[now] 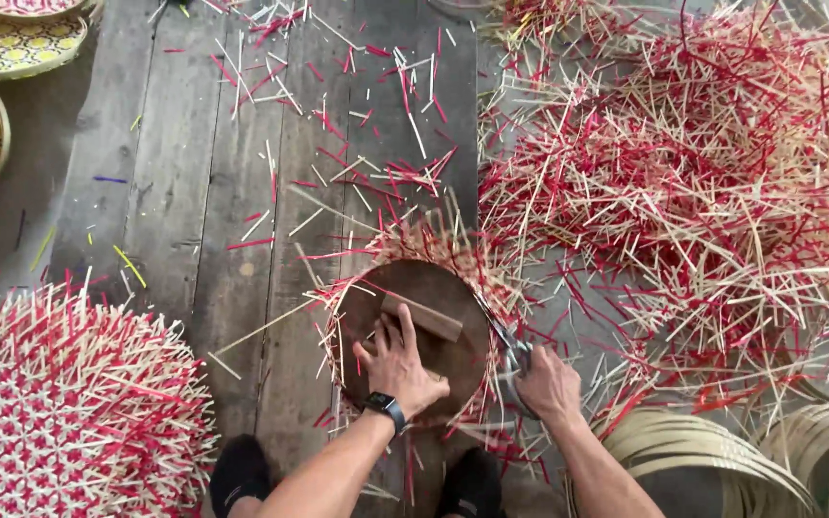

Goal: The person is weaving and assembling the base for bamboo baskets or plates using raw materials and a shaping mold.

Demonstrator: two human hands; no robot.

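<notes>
A round wooden disc [414, 331] lies on the plank floor [194, 192], on top of a woven mat [453, 251] whose loose strip ends stick out around the disc's rim. A small wooden block [421, 317] sits on the disc. The left hand [397, 369] presses flat on the disc, just below the block; the right hand [547, 384] is at the disc's right edge, gripping shears [509, 350] against the rim. Two feet [357, 478] stand just below the disc. Left of the disc lies a stack of woven mats [69, 412] (untrimmed). Right of it spreads a heap of cut strips [693, 182], with coiled hoops [712, 460] below the heap. Finished trays [2, 58] lie far up-left of the disc.
</notes>
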